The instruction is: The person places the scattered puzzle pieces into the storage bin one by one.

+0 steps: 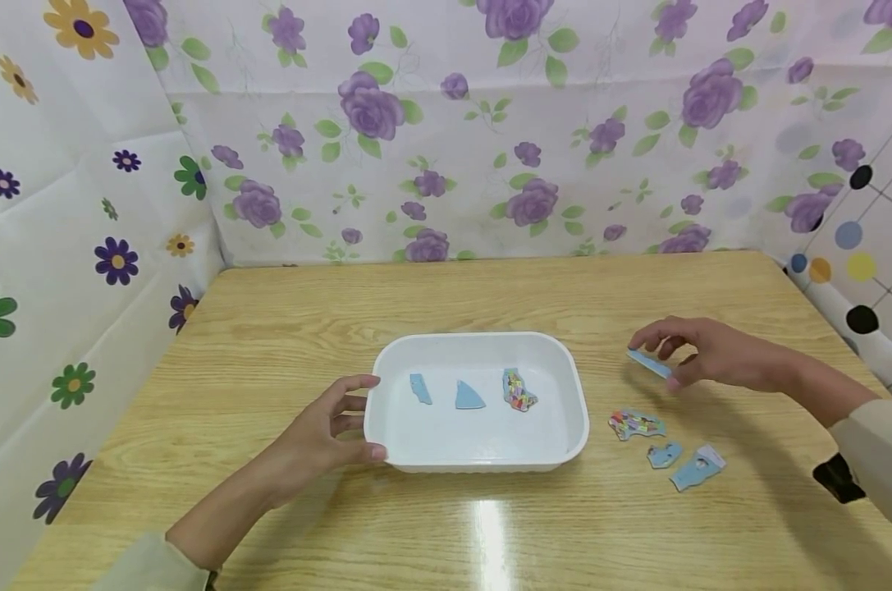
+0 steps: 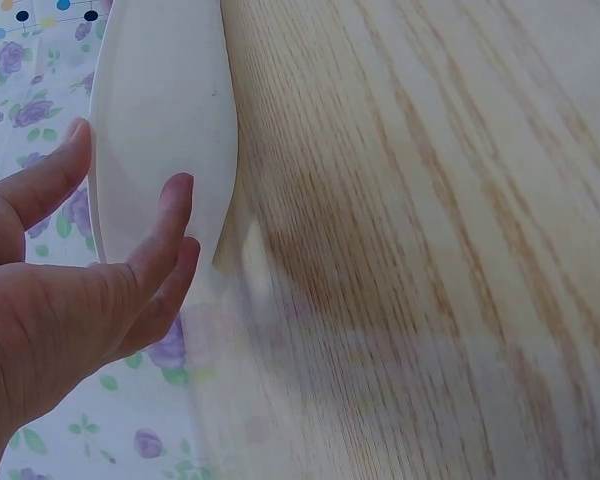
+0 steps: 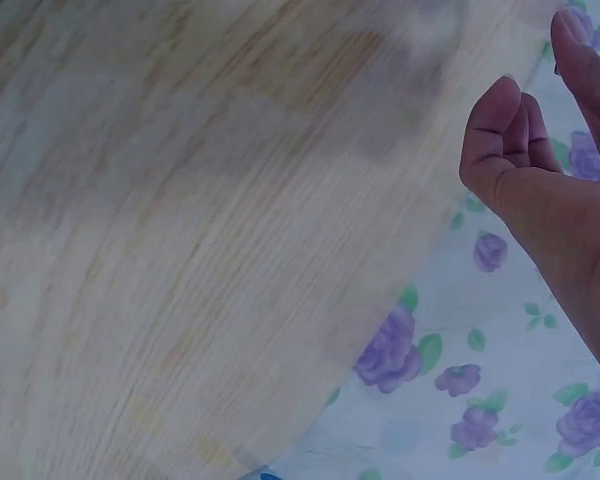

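At the left end of the white plastic tray [image 1: 475,454], my left hand [image 1: 314,435] holds the rim, thumb at the front corner and fingers farther back. In the left wrist view, that hand [image 2: 90,290] lies against the tray's outer wall [image 2: 165,100]. My right hand [image 1: 693,355] pinches a flat light-blue puzzle piece [image 1: 648,364] above the table, right of the tray. The right wrist view shows the hand [image 3: 550,190] with curled fingers; the piece is hidden there. Inside the tray lie a narrow blue piece [image 1: 419,388], a triangular blue piece [image 1: 469,396] and a multicoloured piece [image 1: 518,390].
On the wooden table [image 1: 298,328], below my right hand, lie a multicoloured piece [image 1: 636,424], a small blue piece [image 1: 664,455] and a longer blue piece [image 1: 697,469]. Flowered sheets [image 1: 431,123] hang behind the table and along its left side.
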{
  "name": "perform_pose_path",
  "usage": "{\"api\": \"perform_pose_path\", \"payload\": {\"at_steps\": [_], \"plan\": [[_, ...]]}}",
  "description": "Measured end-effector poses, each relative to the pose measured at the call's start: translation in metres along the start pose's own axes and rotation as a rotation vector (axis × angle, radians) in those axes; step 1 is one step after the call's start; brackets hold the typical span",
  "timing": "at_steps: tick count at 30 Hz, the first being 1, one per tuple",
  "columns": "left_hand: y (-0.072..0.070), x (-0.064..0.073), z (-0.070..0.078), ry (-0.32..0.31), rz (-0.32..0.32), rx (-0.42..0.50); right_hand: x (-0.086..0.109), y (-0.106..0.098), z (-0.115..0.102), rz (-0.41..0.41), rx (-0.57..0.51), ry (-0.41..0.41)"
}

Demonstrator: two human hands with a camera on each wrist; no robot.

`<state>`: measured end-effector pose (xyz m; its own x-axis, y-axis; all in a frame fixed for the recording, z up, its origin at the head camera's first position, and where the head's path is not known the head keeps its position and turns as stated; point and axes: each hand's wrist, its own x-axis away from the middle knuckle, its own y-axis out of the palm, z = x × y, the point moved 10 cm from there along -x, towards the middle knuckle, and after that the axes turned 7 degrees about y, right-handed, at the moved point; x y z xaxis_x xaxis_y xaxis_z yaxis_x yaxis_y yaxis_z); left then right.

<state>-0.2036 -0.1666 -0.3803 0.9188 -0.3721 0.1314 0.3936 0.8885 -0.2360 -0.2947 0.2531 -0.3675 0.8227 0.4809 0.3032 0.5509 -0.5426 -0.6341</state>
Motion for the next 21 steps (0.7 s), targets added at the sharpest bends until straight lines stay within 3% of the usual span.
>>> {"api": "perform_pose_path", "payload": {"at_steps": [21], "plan": [[0.000, 0.001, 0.002, 0.002, 0.001, -0.004, -0.004, 0.000, -0.027, 0.003, -0.004, -0.047]]}}
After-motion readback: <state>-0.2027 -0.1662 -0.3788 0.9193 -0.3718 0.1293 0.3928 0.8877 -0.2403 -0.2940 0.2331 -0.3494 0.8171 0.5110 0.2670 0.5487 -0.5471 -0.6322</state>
